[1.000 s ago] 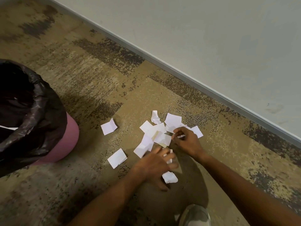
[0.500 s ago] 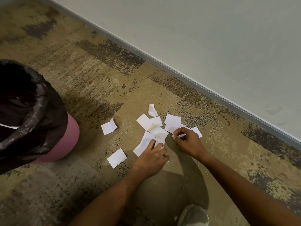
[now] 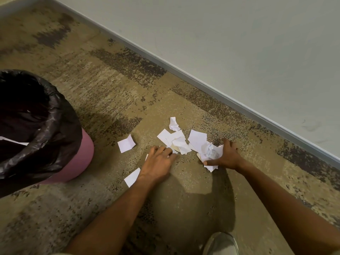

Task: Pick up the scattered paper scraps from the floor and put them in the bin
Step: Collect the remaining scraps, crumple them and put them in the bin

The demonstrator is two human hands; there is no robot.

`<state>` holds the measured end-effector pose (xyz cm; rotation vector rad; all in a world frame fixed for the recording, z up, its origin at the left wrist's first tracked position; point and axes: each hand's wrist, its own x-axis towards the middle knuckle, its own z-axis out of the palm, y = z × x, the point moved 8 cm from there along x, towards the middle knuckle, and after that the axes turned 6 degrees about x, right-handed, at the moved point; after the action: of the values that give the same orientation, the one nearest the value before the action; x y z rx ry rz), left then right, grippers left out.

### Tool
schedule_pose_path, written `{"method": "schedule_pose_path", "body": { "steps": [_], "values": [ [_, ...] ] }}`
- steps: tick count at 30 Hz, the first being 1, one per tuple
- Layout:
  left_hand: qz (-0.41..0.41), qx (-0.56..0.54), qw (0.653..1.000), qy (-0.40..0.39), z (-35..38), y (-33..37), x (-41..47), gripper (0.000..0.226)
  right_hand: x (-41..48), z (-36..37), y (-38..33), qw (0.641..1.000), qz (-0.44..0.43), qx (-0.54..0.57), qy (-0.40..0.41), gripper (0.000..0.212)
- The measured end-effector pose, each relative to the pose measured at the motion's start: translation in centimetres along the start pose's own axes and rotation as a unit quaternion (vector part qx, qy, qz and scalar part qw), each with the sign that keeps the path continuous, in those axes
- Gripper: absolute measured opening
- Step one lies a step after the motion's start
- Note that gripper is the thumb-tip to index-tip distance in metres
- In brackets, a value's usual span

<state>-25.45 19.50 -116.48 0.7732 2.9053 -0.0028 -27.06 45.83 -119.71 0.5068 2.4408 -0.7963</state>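
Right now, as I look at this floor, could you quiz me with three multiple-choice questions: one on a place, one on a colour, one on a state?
1. Where does the round pink plastic bin stand from the loose white paper scraps?
A) to their left
B) against the wall
C) on top of them

2. What colour is the bin's crinkled plastic liner?
A) white
B) blue
C) black

3. What is the right hand doing?
A) hanging idle
B) gripping a crumpled paper wad
C) holding the bin

Answers: 1 A, the bin sits at the picture's left edge. 2 C, the liner is glossy black. 3 B, thumb and fingers close round the wad.
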Motion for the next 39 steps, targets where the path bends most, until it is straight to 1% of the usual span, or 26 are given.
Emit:
{"method": "schedule_pose_path", "body": {
  "steps": [4,7,10,13,16,18,19,21,23,25,29,32,36,39],
  "values": [
    [-0.080,-0.069,0.994,0.002,0.0,-2.2,0.2,0.061,0.1,0.8,-0.3,0.999,-0.016,-0.034,0.026,0.140],
    [-0.158,-0.103,0.982,-0.008,1.0,-4.4,-0.1,0.068,0.3,1.7,-0.7,0.998,-0.030,-0.036,0.038,0.124],
    [-0.225,-0.106,0.968,-0.020,1.7,-5.7,-0.6,0.071,0.0,2.4,-1.3,0.997,-0.050,-0.021,0.053,0.108],
    [-0.241,-0.103,0.965,-0.036,2.1,-5.9,-0.6,0.074,-0.1,2.8,-2.0,0.996,-0.072,-0.005,0.053,0.098],
    [-0.224,-0.090,0.969,-0.060,2.6,-5.6,-0.3,0.082,-0.2,2.4,-2.7,0.993,-0.097,0.007,0.067,0.090],
    [-0.213,-0.066,0.973,-0.051,2.4,-5.5,-0.1,0.087,-0.2,1.4,-2.4,0.992,-0.090,0.005,0.091,0.093],
    [-0.216,-0.062,0.974,-0.041,2.0,-5.6,-0.2,0.091,-0.1,1.0,-1.9,0.993,-0.074,-0.002,0.097,0.100],
    [-0.235,-0.069,0.969,-0.011,1.4,-6.1,-0.4,0.096,-0.1,0.8,-0.8,0.996,-0.027,-0.027,0.079,0.116],
    [-0.261,-0.081,0.962,0.021,0.9,-6.7,-0.6,0.092,-0.2,1.2,0.0,0.997,0.005,-0.056,0.053,0.122],
    [-0.281,-0.081,0.956,0.034,0.7,-7.1,-0.8,0.087,-0.5,1.7,0.2,0.996,0.010,-0.079,0.045,0.121],
    [-0.306,-0.072,0.949,0.022,1.0,-7.8,-1.1,0.086,-0.3,1.7,-0.1,0.994,0.011,-0.090,0.053,0.122],
    [-0.329,-0.071,0.941,0.028,1.0,-8.2,-1.8,0.088,0.1,1.7,-0.3,0.997,0.010,-0.055,0.048,0.123],
    [-0.386,-0.089,0.918,0.012,1.4,-9.2,-2.6,0.093,0.2,2.4,-1.2,0.999,-0.033,-0.015,0.039,0.112],
    [-0.385,-0.118,0.915,0.006,1.9,-9.6,-2.6,0.093,0.1,2.9,-2.2,0.998,-0.058,-0.001,0.034,0.108]
  ]
}}
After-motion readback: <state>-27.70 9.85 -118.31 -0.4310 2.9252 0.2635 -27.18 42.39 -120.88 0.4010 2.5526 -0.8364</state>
